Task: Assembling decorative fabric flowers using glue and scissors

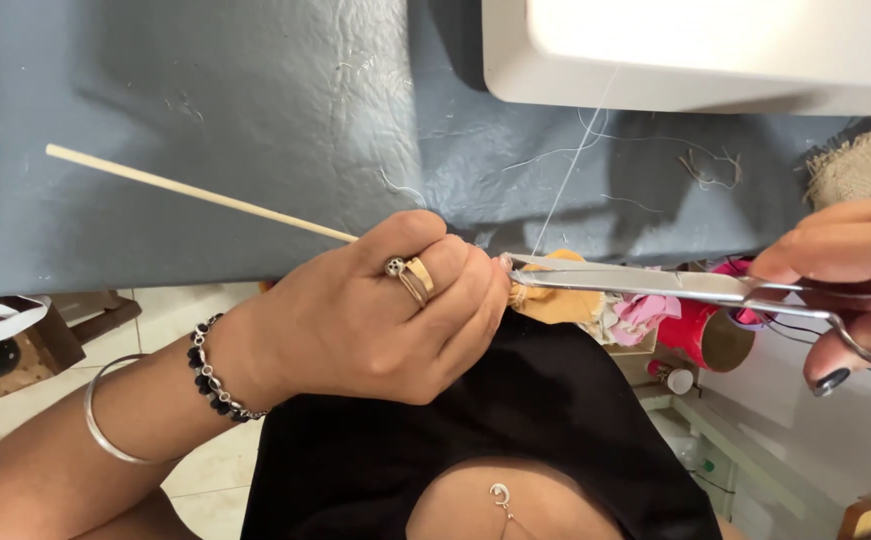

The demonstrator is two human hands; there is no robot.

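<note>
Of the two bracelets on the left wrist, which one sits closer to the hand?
The black beaded bracelet sits closer, right at the wrist below the left hand. The plain silver bangle rides further up the forearm and has no beads.

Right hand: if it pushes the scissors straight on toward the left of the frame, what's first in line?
The right hand holds the scissors, tips pointing left. First in line looks like the small orange fabric piece pinched by the left hand, then its fingertips. Depth is unclear.

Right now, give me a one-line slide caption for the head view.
Left hand pinches a small orange fabric piece on a thin wooden stick while the right hand brings metal scissors to it.
</note>
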